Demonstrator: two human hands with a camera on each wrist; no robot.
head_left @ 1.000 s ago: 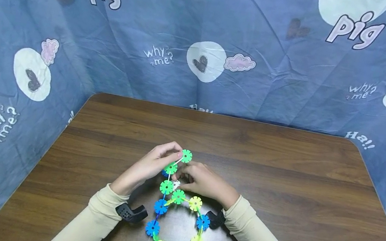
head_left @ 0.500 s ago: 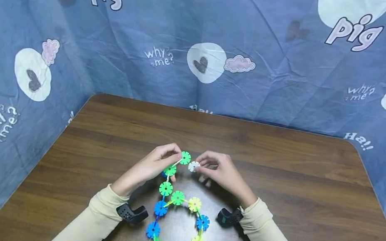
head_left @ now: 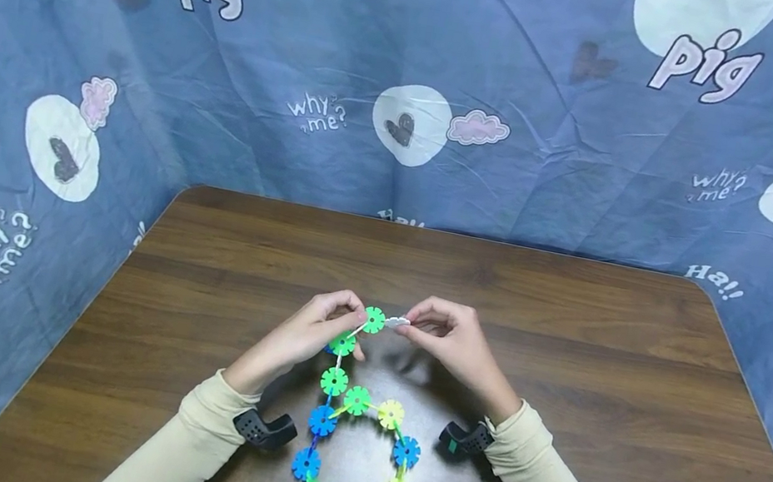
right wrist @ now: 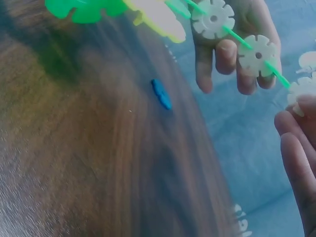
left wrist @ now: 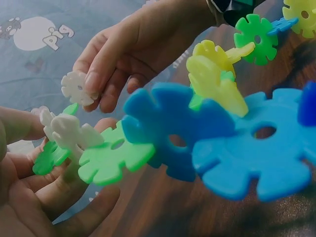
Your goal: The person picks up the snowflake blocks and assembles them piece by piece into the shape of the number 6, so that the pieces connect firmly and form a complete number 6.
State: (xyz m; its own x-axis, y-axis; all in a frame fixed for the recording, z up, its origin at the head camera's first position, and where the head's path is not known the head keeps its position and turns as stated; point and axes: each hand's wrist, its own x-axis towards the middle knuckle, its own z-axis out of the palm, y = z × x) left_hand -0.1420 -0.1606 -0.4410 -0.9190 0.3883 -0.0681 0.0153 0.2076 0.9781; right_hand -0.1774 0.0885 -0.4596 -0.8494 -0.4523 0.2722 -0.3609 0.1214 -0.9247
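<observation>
A chain of notched flower-shaped plastic discs stands out in front of me, its lower part a closed ring of blue, yellow and green discs, including a blue disc (head_left: 406, 451). My left hand (head_left: 306, 335) pinches the chain's upper end near a green disc (head_left: 374, 320); white discs (left wrist: 74, 131) lie between its fingers in the left wrist view. Between the fingertips of my right hand (head_left: 456, 351) is a white disc (head_left: 397, 322), seen edge-on. It meets the green disc's right side; how deep the slots engage, I cannot tell.
On the brown wooden table (head_left: 600, 376), a blue disc (right wrist: 161, 94) lies in the right wrist view. A printed blue cloth (head_left: 518, 178) hangs behind the far table edge. Each wrist carries a black band, such as the right band (head_left: 465, 439).
My right hand has come up from beside the chain's middle with the white disc, turned it edge-on and brought it against the top green disc. The left hand has kept its grip.
</observation>
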